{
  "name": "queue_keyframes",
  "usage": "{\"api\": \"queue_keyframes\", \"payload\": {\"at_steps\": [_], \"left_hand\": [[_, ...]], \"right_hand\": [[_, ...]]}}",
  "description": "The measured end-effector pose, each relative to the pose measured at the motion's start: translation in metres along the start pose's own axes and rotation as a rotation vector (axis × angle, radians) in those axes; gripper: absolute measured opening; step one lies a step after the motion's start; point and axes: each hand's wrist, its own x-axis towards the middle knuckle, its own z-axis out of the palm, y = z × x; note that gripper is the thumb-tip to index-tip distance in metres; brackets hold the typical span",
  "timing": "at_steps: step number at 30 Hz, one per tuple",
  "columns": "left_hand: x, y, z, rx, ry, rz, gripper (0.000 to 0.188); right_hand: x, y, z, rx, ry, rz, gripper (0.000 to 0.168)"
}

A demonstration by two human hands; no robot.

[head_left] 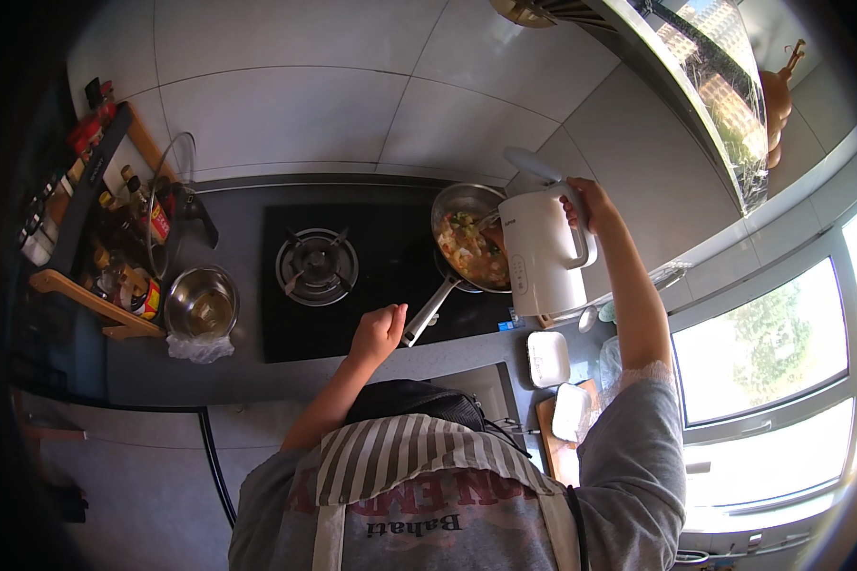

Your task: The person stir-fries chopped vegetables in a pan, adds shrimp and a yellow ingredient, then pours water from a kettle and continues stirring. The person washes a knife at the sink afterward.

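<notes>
My right hand (594,205) grips the handle of a white electric kettle (542,257) with its lid (533,164) raised. The kettle is held over the right side of a steel frying pan (439,196), its spout side facing the pan. Inside the pan lies a chunky red, yellow and green food mixture (465,250). A wooden spatula (495,232) rests in it, partly hidden by the kettle. My left hand (380,334) is curled into a fist beside the end of the pan's handle (428,314), with nothing visible in it.
A black gas hob (393,285) has a bare burner (316,267) on the left. Further left are a steel bowl (221,285), a glass lid (159,214) and a wood-framed rack (79,285) of bottles. White trays (548,359) and a wooden board (560,457) lie right, near a window (764,342).
</notes>
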Motion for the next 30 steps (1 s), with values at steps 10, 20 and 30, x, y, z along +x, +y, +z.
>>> {"api": "queue_keyframes", "payload": {"at_steps": [10,20,30], "left_hand": [[-0.002,-0.004,-0.006,0.008,0.007,0.013,0.035],[-0.001,-0.006,-0.014,-0.003,-0.019,0.017,0.035],[-0.005,-0.008,-0.027,-0.002,-0.103,0.018,0.033]], "right_hand": [[0.002,-0.006,0.007,0.012,-0.023,0.06,0.043],[-0.006,-0.001,0.009,0.006,-0.016,0.049,0.043],[0.0,-0.001,0.002,0.036,-0.031,0.106,0.045]]}}
